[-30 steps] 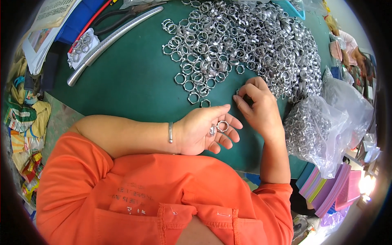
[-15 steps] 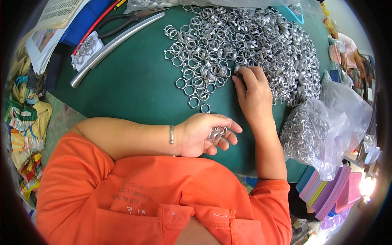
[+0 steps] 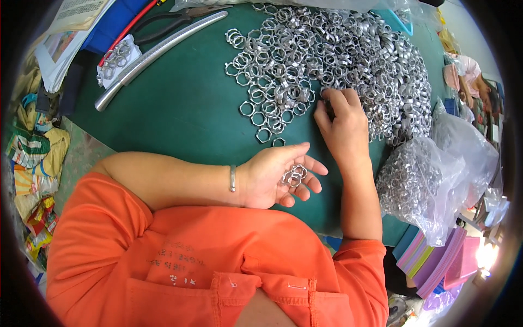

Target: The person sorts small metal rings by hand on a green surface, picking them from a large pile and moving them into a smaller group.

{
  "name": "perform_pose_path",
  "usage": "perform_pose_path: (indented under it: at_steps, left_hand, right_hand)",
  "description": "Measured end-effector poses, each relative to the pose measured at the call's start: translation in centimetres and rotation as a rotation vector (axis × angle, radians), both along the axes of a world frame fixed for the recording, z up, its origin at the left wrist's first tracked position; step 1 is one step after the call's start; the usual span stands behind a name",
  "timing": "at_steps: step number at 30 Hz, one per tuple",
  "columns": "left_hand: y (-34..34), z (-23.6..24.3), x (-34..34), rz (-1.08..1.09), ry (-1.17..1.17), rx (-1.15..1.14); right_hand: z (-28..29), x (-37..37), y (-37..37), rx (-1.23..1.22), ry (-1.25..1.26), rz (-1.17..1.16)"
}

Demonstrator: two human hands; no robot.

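Observation:
A large heap of silvery metal rings (image 3: 348,54) with faceted, angular outlines covers the far middle and right of the green table. My left hand (image 3: 278,175) lies palm up near my body, fingers loosely curled around several metal rings (image 3: 294,175) resting in it. At the heap's near edge, my right hand (image 3: 344,117) reaches palm down with thumb and fingers bent together among the rings. Its fingertips are partly hidden, so what they pinch cannot be made out. One loose ring (image 3: 278,142) lies just beyond my left thumb.
A tapered metal rod (image 3: 158,57) lies at the upper left beside pliers (image 3: 163,24) and a white slip (image 3: 122,57) bearing a few rings. On the right stand a clear plastic bag (image 3: 411,177) full of rings and stacked coloured foam-like sheets (image 3: 433,256). Papers (image 3: 60,54) sit far left.
The whole view has shifted slightly. My left fingers have opened a little, showing the rings in the palm more plainly. My right hand stays at the heap's edge, its fingers more bent.

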State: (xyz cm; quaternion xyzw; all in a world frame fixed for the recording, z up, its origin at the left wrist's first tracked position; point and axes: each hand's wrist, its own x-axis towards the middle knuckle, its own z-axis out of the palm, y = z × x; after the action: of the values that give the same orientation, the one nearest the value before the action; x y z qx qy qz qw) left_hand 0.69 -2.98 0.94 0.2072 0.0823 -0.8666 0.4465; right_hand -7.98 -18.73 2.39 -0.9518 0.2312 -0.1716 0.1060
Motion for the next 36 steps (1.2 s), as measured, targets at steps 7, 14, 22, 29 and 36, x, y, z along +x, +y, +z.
perform_pose_path:
  at_steps: [7,14,22,29,36]
  left_hand:
    - [0.2,0.2,-0.1,0.034,0.033,0.015]
    - [0.3,-0.5,-0.4,-0.044,0.024,-0.027]
    - [0.1,1.1,1.7,0.09,-2.06,-0.973]
    - [0.4,0.9,2.0,-0.003,-2.234,-0.879]
    - [-0.3,1.8,1.6,0.157,-1.735,-0.978]
  right_hand:
    - [4.6,-2.5,-1.7,1.023,0.045,0.469]
    - [1.2,1.2,0.6,0.41,-0.149,0.201]
    - [0.1,-0.4,0.0,0.498,-0.126,0.121]
    - [1.1,-2.5,-1.2,1.035,-0.266,-0.145]
    - [1.7,-1.0,1.2,0.518,-0.04,0.086]
